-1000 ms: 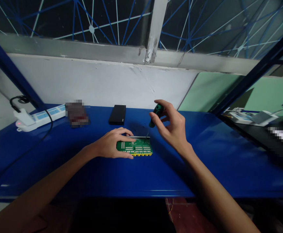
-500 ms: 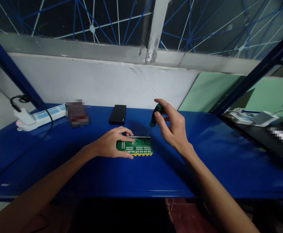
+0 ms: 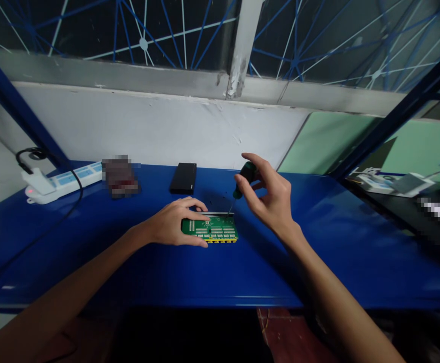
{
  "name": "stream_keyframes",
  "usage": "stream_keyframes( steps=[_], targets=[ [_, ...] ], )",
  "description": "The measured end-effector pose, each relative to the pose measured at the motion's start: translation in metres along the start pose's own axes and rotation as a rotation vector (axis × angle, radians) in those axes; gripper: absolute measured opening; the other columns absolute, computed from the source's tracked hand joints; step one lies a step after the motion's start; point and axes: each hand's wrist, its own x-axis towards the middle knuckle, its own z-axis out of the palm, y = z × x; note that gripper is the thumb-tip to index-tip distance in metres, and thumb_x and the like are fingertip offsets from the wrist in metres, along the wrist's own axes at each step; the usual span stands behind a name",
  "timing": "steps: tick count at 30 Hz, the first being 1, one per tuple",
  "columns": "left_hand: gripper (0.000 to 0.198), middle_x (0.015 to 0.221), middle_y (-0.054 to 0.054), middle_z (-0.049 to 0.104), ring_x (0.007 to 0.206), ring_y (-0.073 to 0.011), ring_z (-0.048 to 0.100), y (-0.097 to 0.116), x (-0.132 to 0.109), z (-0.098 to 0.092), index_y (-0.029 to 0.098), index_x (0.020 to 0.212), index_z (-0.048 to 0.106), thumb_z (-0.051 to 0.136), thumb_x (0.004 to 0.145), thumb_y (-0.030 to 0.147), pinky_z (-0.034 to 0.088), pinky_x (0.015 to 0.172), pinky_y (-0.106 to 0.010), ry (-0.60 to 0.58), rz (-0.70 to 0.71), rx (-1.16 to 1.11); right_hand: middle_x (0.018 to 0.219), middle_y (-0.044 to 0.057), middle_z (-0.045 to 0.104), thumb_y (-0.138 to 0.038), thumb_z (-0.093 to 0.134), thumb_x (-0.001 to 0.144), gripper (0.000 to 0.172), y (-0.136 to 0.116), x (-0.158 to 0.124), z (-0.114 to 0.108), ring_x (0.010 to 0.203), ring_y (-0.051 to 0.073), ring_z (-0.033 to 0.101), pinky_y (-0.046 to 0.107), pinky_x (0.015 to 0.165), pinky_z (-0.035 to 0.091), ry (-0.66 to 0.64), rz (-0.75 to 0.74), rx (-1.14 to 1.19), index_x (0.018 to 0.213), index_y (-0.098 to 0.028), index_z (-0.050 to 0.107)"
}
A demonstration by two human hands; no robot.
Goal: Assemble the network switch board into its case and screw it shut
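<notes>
A green circuit board (image 3: 220,227) with yellow connectors along its near edge lies on the blue table (image 3: 204,282). My left hand (image 3: 174,222) grips the board's left end, thumb at the near side and fingers over the top and far side. In my right hand (image 3: 268,189) is a screwdriver (image 3: 247,174) with a dark green handle, held between thumb and fingers. Its thin shaft slants down to the board's far right part; whether the tip sits in a screw is too small to tell.
Behind the board lies a black flat box (image 3: 183,178), with a few tiny dark bits (image 3: 226,192) to its right. A white power strip (image 3: 64,181) with a black cable and a blurred dark object (image 3: 121,176) are at the left. White devices (image 3: 397,184) stand at the far right.
My right hand and the screwdriver have shifted very slightly to the right, with the thumb and fingers turned a little on the handle. The left hand and board stay put.
</notes>
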Motion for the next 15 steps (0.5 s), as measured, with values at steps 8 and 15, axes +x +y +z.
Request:
stream_keyframes(
  steps=[8,15],
  targets=[
    [0.055,0.122,-0.012,0.061,0.106,-0.0282,0.06,0.002,-0.0003,-0.0008,0.021,0.113,0.072,0.072,0.073,0.06,0.048,0.093,-0.047,-0.003,-0.005,0.003,0.094,0.006,0.068,-0.032,0.046,0.096,0.04,0.0002,0.0003,-0.0001,0.073,0.015,0.064,0.03,0.066,0.057,-0.064,0.008,0.063,0.134,-0.021,0.052],
    [0.056,0.122,-0.012,0.061,0.107,-0.0288,0.06,0.0016,-0.0005,-0.0008,0.021,0.113,0.072,0.073,0.072,0.059,0.048,0.094,-0.047,-0.009,-0.016,-0.002,0.091,0.005,0.069,-0.034,0.052,0.094,0.039,0.0016,-0.0002,0.0011,0.069,0.015,0.063,0.031,0.067,0.057,-0.005,0.005,-0.011,0.13,-0.022,0.057]
  ],
)
